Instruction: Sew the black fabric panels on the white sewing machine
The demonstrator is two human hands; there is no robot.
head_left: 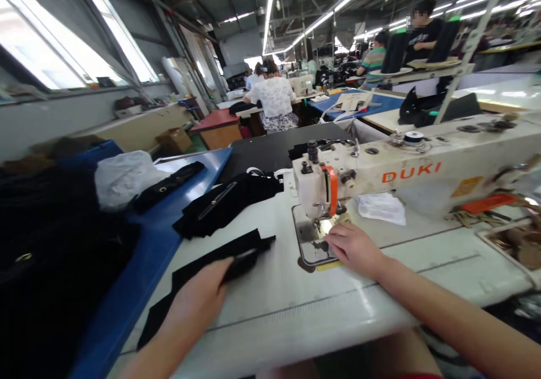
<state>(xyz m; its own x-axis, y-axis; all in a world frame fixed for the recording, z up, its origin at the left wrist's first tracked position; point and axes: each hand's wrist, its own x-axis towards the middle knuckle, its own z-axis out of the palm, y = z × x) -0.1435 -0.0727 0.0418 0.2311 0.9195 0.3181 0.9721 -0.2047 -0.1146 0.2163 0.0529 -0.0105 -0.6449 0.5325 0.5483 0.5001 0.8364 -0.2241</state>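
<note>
My left hand (200,291) is closed on a small black fabric piece (240,263), slightly blurred. It is over a longer strip of black fabric (194,266) lying on the white sewing table. On the right, a white sewing machine (363,164) marked "DUKI" has its lamp lit by the needle. My right hand (355,249) rests beside the presser foot, over the metal needle plate (315,249). Its fingers are pressed together; whatever they hold, if anything, is hidden. Beyond my left hand lies a black garment piece with a zipper (228,201).
White labels (381,208) lie in a stack under the machine arm. At left, a blue table (163,249) carries dark fabric and a clear plastic bag (127,176). An open tray (511,243) is set into the right end. Several people work farther back.
</note>
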